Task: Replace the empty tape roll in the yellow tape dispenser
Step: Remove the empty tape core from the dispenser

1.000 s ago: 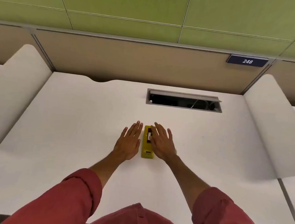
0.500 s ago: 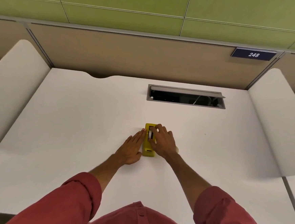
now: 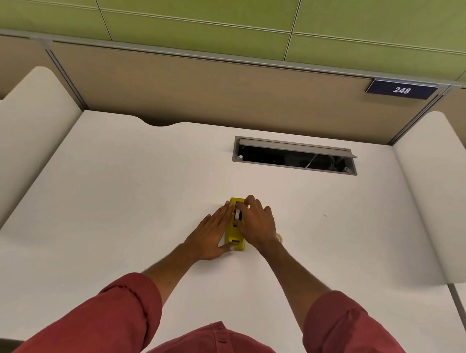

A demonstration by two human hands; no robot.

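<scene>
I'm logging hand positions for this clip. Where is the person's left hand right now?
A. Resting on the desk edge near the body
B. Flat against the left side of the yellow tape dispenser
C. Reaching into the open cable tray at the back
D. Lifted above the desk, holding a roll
B: the left hand lies flat on the desk, pressed along the left side of the yellow tape dispenser, while the right hand reaches over its top.
</scene>
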